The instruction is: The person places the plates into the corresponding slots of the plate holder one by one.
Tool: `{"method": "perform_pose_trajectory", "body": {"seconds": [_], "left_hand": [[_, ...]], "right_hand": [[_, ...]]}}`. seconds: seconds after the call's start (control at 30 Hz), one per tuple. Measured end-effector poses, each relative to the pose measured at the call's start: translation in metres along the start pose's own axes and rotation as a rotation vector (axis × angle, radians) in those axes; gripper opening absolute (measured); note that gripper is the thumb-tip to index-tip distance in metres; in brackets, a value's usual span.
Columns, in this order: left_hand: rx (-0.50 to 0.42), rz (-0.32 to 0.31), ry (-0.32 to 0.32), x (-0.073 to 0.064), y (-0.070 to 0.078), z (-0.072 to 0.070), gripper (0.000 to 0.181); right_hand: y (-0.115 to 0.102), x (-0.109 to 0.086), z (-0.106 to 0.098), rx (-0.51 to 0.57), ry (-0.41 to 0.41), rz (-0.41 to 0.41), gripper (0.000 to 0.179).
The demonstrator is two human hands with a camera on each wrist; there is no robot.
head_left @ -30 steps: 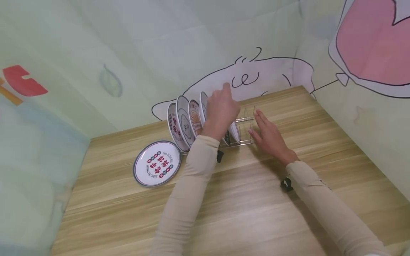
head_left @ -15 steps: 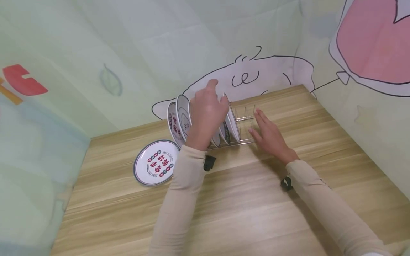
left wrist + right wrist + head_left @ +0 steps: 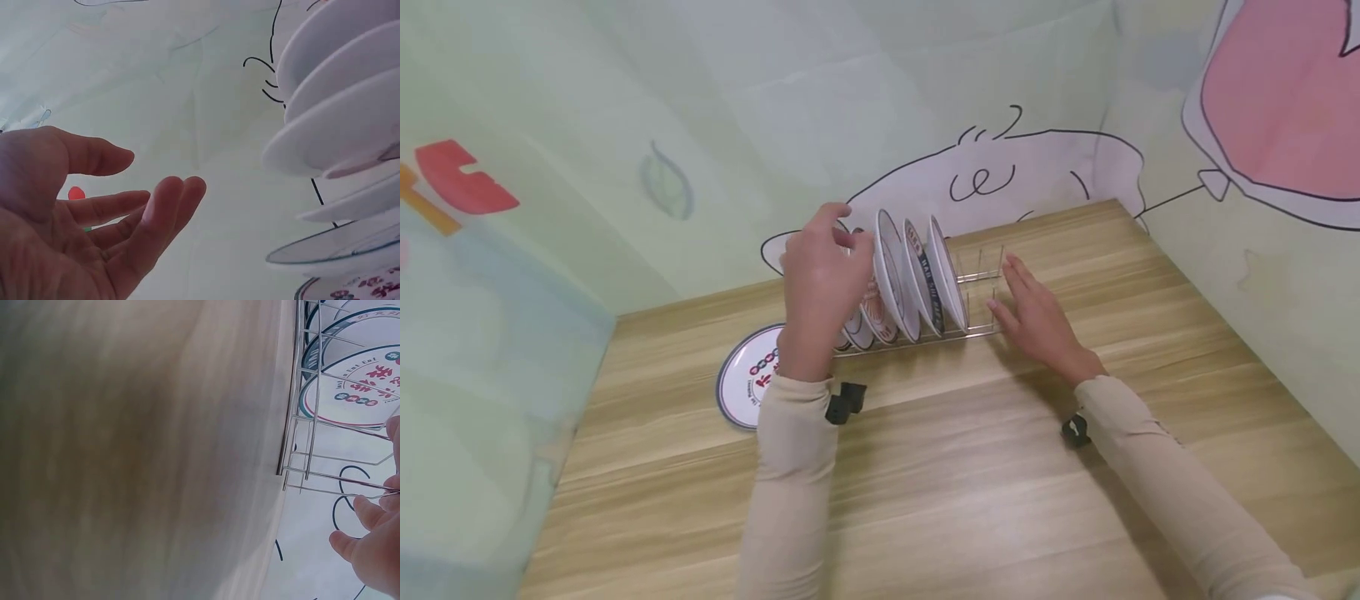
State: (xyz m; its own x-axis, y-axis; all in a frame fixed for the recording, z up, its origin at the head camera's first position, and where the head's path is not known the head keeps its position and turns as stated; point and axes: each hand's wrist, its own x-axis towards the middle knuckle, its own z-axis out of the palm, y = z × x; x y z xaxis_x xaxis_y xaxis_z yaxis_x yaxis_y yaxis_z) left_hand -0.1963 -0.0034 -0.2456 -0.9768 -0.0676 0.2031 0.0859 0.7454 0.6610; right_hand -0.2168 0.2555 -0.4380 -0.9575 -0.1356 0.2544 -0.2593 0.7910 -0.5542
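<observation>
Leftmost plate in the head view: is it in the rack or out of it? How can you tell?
Out: the plate lies flat on the table beside the rack, the left arm hiding part.

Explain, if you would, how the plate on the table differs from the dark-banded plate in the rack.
The table plate lies flat; the banded plate stands on edge in the wire rack. The table plate shows red characters on white; the banded plate, pale lettering on a dark band. Both are printed plates.
</observation>
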Motion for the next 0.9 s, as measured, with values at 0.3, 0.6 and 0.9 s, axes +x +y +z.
{"method": "perform_pose_trajectory", "body": {"seconds": [0.3, 0.6, 0.9], "left_hand": [[0.037, -0.097, 0.042, 0.003, -0.051, -0.022, 0.043], [0.028, -0.210, -0.006, 0.002, -0.107, -0.027, 0.045], [-0.040, -0.316, -0.167, -0.002, -0.144, -0.030, 0.051]], "right_hand": [[-0.001, 0.000, 0.000, -0.007, -0.003, 0.000, 0.070], [-0.001, 0.000, -0.001, -0.012, -0.022, 0.010, 0.070], [-0.002, 0.000, -0.001, -0.008, -0.022, 0.014, 0.070]]}}
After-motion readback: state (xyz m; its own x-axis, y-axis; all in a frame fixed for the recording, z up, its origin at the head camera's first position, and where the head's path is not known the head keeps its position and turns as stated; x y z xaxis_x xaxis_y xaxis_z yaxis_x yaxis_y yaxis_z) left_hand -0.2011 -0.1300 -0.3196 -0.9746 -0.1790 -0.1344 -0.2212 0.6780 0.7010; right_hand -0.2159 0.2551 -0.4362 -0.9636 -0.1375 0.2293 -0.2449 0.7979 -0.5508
